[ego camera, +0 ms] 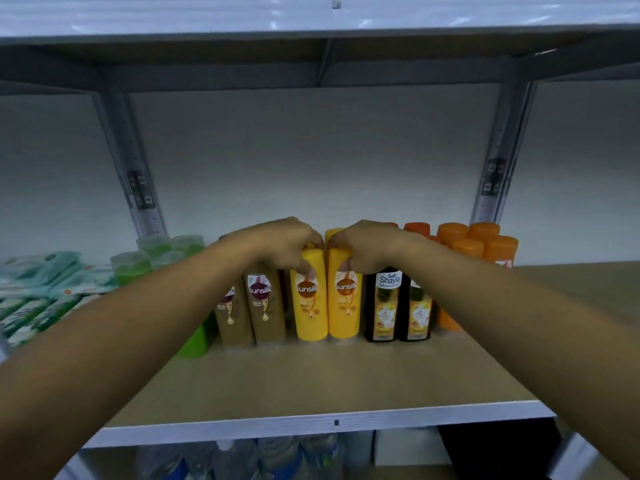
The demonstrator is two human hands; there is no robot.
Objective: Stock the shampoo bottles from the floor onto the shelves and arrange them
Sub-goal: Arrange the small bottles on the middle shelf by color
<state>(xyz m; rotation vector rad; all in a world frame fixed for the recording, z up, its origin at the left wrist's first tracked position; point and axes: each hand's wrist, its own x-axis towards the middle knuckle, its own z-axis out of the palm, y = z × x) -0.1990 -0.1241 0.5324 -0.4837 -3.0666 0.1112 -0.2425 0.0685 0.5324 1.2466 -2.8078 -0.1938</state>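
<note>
Person faces a metal rack, both arms reaching to the back row of the middle shelf (311,382). Left hand (287,244) grips the top of the left yellow Sunsilk bottle (309,306), fingers curled over the cap and thumb pinching the front. Right hand (367,247) does the same on the right yellow Sunsilk bottle (344,306). The two yellow bottles stand upright, touching side by side, labels forward.

Likely reason for the top grip: neighbours are packed tight, so only the caps are free to hold. It also lets both bottles be nudged square together.

Sorted by kind:
- brown Sunsilk bottles (265,306) just left of the yellow pair
- black Safi Shayla bottles (382,306) just right of it
- orange bottles (478,244) further right
- green bottles (156,254) and flat packets (41,289) at far left

More yellow caps show behind the pair. Step looks like aligning, not fresh placing. The floor stock is not in view.
</note>
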